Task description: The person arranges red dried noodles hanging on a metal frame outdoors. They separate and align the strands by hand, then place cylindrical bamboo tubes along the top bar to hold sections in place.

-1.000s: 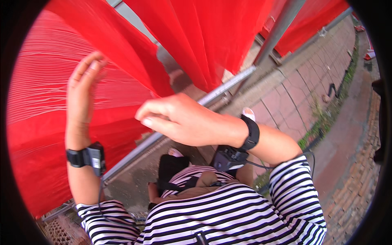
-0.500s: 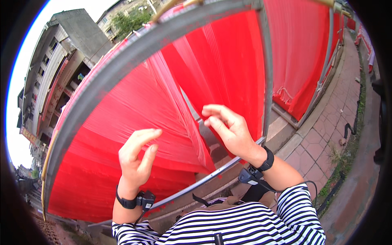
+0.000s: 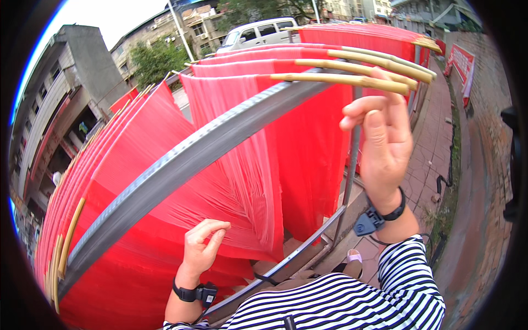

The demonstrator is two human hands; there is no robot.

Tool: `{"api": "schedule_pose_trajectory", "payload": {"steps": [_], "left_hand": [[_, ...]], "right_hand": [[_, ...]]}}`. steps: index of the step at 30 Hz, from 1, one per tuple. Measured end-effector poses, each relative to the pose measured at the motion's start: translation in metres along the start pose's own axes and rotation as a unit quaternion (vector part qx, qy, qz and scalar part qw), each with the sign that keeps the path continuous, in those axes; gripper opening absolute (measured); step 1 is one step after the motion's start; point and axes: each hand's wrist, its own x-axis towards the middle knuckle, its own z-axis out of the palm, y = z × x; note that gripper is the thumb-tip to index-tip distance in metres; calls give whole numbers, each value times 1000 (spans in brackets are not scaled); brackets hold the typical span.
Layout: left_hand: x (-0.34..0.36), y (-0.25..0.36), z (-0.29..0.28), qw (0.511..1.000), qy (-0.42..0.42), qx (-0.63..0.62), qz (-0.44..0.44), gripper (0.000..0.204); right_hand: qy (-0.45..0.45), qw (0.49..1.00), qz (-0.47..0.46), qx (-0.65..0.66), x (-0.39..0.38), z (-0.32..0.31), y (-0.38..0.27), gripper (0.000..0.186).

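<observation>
My right hand (image 3: 385, 146) is raised at the right, its fingers loosely bent and the thumb apart. One finger overlaps the end of a bamboo pole (image 3: 341, 81); whether it touches the pole I cannot tell. My left hand (image 3: 202, 246) hovers low before the red cloth (image 3: 165, 236), with thumb and forefinger slightly apart and nothing between them. Long sheets of this cloth hang from several bamboo poles laid over a grey metal rail (image 3: 192, 148). Paler, creased folds (image 3: 250, 203) gather in the middle of the nearest sheet.
A lower metal bar (image 3: 300, 247) crosses in front of my body and meets an upright post (image 3: 347, 181). More red sheets (image 3: 363, 41) hang farther back. A tiled path (image 3: 426, 159) runs along the right. Behind the racks stand a white van (image 3: 258, 34) and a grey building (image 3: 71, 82).
My right hand has risen up and to the right, toward the pole ends. My left hand has moved lower and slightly right. The view has tipped up, bringing the pole tops into sight.
</observation>
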Motion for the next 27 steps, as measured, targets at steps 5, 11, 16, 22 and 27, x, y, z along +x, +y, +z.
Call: {"api": "schedule_pose_trajectory", "payload": {"steps": [5, 11, 16, 22, 27], "left_hand": [[-47, -40, 22, 979, 80, -141, -122, 15], [-97, -55, 17, 955, 133, -205, -168, 18], [-146, -66, -14, 956, 121, -209, -169, 18], [-202, -73, -73, 944, 124, -235, -195, 18], [-239, -71, -101, 930, 165, -254, -209, 18]], "right_hand": [[-18, 1000, 11, -10, 22, 18, -5, 34], [-134, 985, -50, -94, 15, 53, -35, 29], [-172, 975, -84, -115, -6, 119, -65, 31], [-244, 961, -67, -114, -28, 218, -109, 26], [-264, 937, -195, -115, -37, 285, -113, 20]]}}
